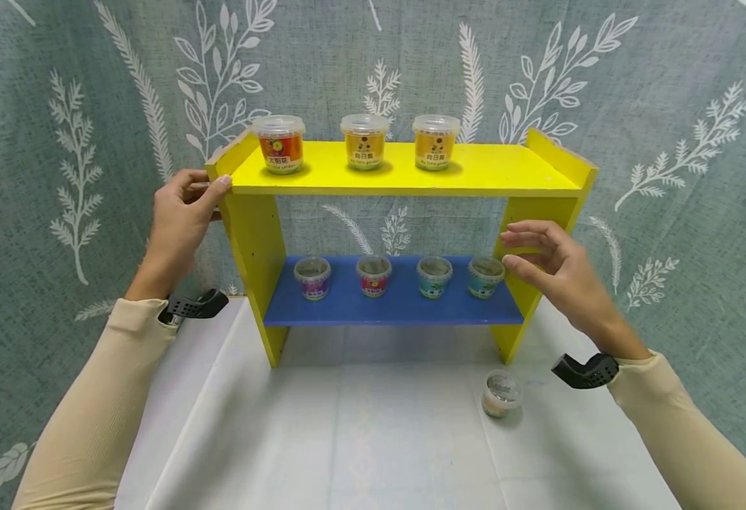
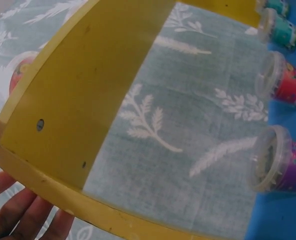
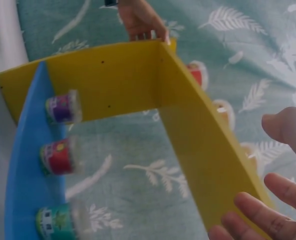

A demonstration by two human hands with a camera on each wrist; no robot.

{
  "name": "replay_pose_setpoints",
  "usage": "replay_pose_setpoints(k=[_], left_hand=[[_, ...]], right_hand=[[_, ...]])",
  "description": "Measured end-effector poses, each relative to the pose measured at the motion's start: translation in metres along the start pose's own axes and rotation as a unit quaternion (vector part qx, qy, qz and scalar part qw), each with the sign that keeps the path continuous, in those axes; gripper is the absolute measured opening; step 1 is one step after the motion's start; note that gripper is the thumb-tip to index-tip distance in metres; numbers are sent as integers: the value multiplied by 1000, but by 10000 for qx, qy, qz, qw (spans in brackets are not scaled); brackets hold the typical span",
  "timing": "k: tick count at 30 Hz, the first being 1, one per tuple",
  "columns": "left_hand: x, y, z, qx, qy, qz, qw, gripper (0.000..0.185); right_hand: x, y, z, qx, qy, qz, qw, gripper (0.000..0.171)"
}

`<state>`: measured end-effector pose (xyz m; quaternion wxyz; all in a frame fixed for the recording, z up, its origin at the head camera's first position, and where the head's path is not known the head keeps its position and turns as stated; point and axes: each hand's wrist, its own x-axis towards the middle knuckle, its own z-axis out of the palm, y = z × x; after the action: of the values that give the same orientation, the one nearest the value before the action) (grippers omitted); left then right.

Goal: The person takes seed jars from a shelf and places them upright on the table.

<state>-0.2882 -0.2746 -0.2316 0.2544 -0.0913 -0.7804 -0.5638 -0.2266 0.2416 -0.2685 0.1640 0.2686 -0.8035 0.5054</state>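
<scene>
Up top we count three tubs (image 1: 364,142), four small cups (image 1: 374,275) on the blue board, one cup (image 1: 501,394) on the bench (image 1: 360,425). Our left hand (image 1: 181,219) grips the yellow shelf (image 1: 411,173) at its left edge; our right hand (image 1: 554,273) hovers, fingers apart, beside the right post.

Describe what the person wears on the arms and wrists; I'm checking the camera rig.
Both arms are in snug cream long sleeves: left sleeve, right sleeve. Each wrist carries a black perforated mount: left mount, right mount. Left hand and right hand are bare.

Both arms are extended forward in beige sleeves. The left hand (image 1: 181,216) is raised with fingers curled and thumb laid forward; the right hand (image 1: 554,273) is held open, fingers loosely spread.
</scene>
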Motion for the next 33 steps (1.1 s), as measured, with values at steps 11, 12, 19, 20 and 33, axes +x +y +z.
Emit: replay_pose_setpoints(k=[11, 12, 19, 20, 33], left_hand=[[1, 0, 0, -63, -9, -37, 10000, 44], [1, 0, 0, -97, -8, -50, 9999, 44], [1, -1, 0, -150, -8, -42, 9999, 42], [0, -1, 0, -135, -10, -38, 9999, 42], [1, 1, -1, -138, -22, -38, 9999, 42]], right_hand=[[21, -19, 4, 150, 52, -178, 9997, 46], [24, -21, 5, 195, 66, -196, 9996, 46], [40, -34, 9, 281, 194, -228, 9992, 46], [42, -35, 10, 280, 194, -211, 9992, 46], [73, -51, 15, 928, 384, -412, 9941, 45]])
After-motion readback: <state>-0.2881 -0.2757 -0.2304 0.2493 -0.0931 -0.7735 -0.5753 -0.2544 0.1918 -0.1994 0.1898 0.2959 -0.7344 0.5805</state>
